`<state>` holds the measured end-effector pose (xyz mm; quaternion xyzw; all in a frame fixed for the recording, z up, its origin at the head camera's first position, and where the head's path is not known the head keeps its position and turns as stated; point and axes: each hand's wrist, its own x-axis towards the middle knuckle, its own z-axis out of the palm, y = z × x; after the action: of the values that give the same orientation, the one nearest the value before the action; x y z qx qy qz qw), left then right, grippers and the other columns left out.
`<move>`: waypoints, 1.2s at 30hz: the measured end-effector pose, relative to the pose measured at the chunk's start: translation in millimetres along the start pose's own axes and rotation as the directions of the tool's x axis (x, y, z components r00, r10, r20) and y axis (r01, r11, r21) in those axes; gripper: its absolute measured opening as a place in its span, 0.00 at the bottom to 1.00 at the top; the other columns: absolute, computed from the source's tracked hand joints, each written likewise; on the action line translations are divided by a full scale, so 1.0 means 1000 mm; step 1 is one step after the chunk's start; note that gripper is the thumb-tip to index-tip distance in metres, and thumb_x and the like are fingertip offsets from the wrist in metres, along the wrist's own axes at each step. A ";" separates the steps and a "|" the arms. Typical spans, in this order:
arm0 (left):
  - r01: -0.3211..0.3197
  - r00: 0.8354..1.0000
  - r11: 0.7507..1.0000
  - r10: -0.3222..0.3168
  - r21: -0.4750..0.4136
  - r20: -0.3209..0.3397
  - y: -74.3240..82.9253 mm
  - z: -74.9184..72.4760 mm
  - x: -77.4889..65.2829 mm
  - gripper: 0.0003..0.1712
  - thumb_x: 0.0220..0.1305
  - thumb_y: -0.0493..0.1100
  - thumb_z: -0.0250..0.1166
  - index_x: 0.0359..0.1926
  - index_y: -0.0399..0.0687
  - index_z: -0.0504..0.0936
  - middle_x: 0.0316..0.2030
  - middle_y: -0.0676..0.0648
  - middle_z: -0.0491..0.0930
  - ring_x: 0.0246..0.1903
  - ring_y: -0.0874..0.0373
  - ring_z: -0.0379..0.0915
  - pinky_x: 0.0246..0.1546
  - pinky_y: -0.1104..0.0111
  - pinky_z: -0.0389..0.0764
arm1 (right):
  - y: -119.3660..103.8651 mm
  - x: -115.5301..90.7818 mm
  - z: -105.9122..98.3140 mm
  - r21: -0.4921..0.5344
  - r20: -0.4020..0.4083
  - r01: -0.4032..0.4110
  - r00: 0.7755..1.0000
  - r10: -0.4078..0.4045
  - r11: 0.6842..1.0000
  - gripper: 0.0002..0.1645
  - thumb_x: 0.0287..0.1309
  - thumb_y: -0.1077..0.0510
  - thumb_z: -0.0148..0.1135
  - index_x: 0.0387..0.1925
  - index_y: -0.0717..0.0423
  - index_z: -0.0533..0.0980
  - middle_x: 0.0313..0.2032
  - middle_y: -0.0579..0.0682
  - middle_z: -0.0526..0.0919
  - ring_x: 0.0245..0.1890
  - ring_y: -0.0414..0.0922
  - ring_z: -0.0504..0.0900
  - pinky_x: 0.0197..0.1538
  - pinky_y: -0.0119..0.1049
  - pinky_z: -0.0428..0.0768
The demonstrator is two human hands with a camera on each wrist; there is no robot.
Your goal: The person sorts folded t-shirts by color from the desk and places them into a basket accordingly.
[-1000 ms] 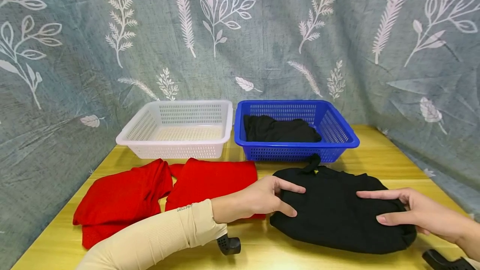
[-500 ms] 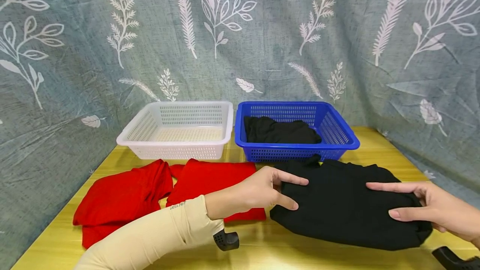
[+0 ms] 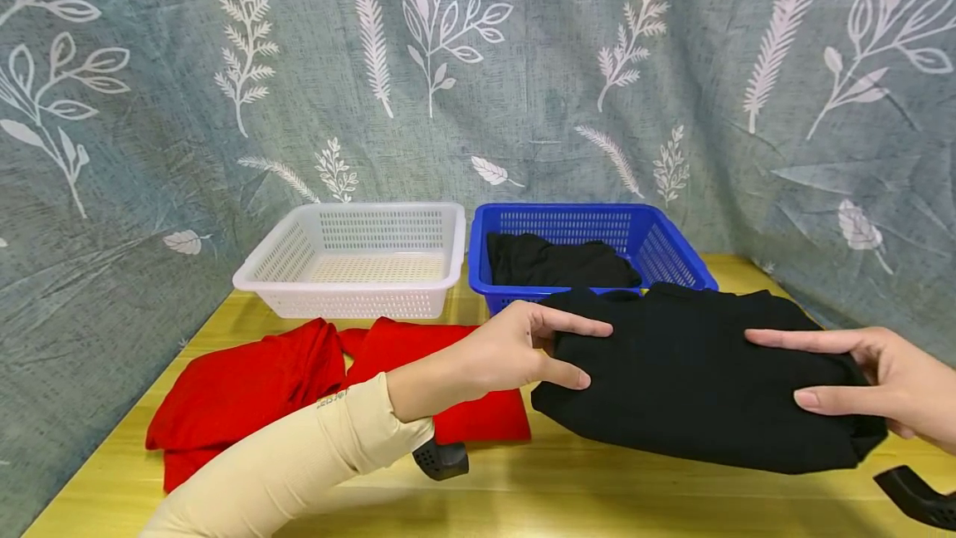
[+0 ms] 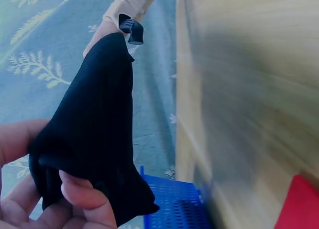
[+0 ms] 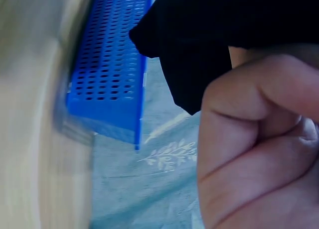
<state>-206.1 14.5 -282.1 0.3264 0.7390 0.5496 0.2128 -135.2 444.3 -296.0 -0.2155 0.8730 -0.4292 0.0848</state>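
Left hand point(image 3: 508, 355) and right hand point(image 3: 907, 384) pinch opposite ends of the folded black cloth point(image 3: 695, 380); judged light and limp, it needs support at both ends.

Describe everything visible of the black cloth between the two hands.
The black cloth is plain, matte and soft-looking, folded into a wide bundle with an uneven far edge. The left hand and right hand grip its ends, holding it above the table and, in the head view, partly hiding the blue basket.
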 end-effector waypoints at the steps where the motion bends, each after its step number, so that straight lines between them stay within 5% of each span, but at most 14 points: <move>1: -0.011 1.000 1.000 0.011 -0.003 0.006 0.002 -0.002 -0.001 0.31 0.61 0.33 0.78 0.64 0.61 0.88 0.17 0.53 0.58 0.20 0.58 0.51 0.19 0.68 0.53 | -0.002 0.001 -0.001 0.009 -0.003 0.015 1.000 -0.015 1.000 0.46 0.72 0.73 0.59 0.81 0.31 0.66 0.19 0.47 0.85 0.05 0.59 0.57 0.10 0.31 0.70; 3: -0.036 0.999 0.999 0.036 -0.002 0.015 0.005 -0.006 -0.001 0.32 0.62 0.33 0.77 0.66 0.58 0.87 0.17 0.54 0.57 0.20 0.58 0.51 0.20 0.68 0.54 | -0.007 0.003 -0.002 0.005 -0.025 0.025 0.999 -0.025 1.000 0.47 0.71 0.74 0.60 0.80 0.31 0.67 0.18 0.49 0.84 0.04 0.59 0.55 0.10 0.31 0.69; 6: -0.074 0.997 0.997 0.074 0.016 0.012 0.010 -0.012 -0.001 0.32 0.63 0.34 0.77 0.67 0.56 0.86 0.17 0.54 0.57 0.21 0.58 0.52 0.22 0.69 0.55 | -0.016 0.006 -0.002 -0.078 -0.103 -0.013 0.995 0.005 0.997 0.46 0.70 0.71 0.64 0.78 0.28 0.69 0.07 0.59 0.59 0.05 0.59 0.47 0.07 0.28 0.61; 10: -0.095 0.995 0.994 0.096 0.047 -0.009 0.015 -0.019 -0.001 0.32 0.63 0.35 0.77 0.67 0.58 0.86 0.17 0.54 0.58 0.22 0.58 0.54 0.23 0.68 0.56 | -0.027 0.012 -0.004 -0.154 -0.162 -0.033 0.987 0.008 0.987 0.45 0.69 0.70 0.67 0.77 0.29 0.71 0.06 0.57 0.59 0.06 0.58 0.48 0.08 0.28 0.61; 12: -0.098 0.995 0.993 0.099 0.059 -0.019 0.017 -0.023 -0.001 0.31 0.64 0.36 0.77 0.67 0.59 0.86 0.16 0.53 0.62 0.23 0.58 0.57 0.24 0.68 0.57 | -0.032 0.015 -0.006 -0.169 -0.162 -0.032 0.987 0.004 0.985 0.46 0.69 0.70 0.67 0.78 0.28 0.70 0.09 0.52 0.72 0.05 0.56 0.50 0.08 0.29 0.62; 15: -0.107 0.994 0.993 0.109 0.056 -0.031 0.020 -0.028 0.000 0.32 0.64 0.36 0.77 0.68 0.59 0.86 0.17 0.53 0.69 0.25 0.58 0.62 0.25 0.68 0.60 | -0.038 0.022 -0.009 -0.182 -0.177 -0.063 0.984 0.031 0.981 0.46 0.70 0.68 0.67 0.78 0.25 0.69 0.10 0.48 0.74 0.04 0.53 0.52 0.09 0.32 0.63; 20: -0.131 0.990 0.991 0.132 0.016 -0.051 0.022 -0.040 0.006 0.31 0.64 0.33 0.76 0.68 0.55 0.85 0.30 0.55 0.86 0.31 0.62 0.74 0.32 0.71 0.72 | -0.046 0.036 -0.014 -0.180 -0.208 -0.105 0.976 0.066 0.978 0.44 0.72 0.64 0.67 0.79 0.25 0.67 0.08 0.55 0.54 0.05 0.53 0.50 0.10 0.36 0.63; 25: -0.120 0.991 0.992 0.117 -0.038 -0.066 0.020 -0.053 0.015 0.30 0.65 0.31 0.74 0.67 0.51 0.85 0.50 0.44 0.91 0.44 0.60 0.86 0.44 0.70 0.86 | -0.050 0.053 -0.019 -0.143 -0.173 -0.034 0.985 0.009 0.989 0.43 0.74 0.66 0.64 0.81 0.32 0.65 0.09 0.56 0.52 0.06 0.54 0.46 0.10 0.38 0.60; 36: -0.062 0.991 0.994 0.051 -0.086 -0.122 0.009 -0.087 0.042 0.29 0.66 0.30 0.73 0.67 0.51 0.85 0.49 0.41 0.91 0.50 0.52 0.90 0.51 0.64 0.89 | -0.052 0.102 -0.030 -0.025 -0.144 -0.089 0.986 0.085 0.996 0.37 0.77 0.59 0.64 0.79 0.28 0.68 0.13 0.56 0.42 0.09 0.57 0.43 0.11 0.49 0.55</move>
<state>-291.7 -12.1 -244.9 0.3038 0.7154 0.6066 0.1672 -220.3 392.5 -232.9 -0.1474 0.8919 -0.4259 0.0375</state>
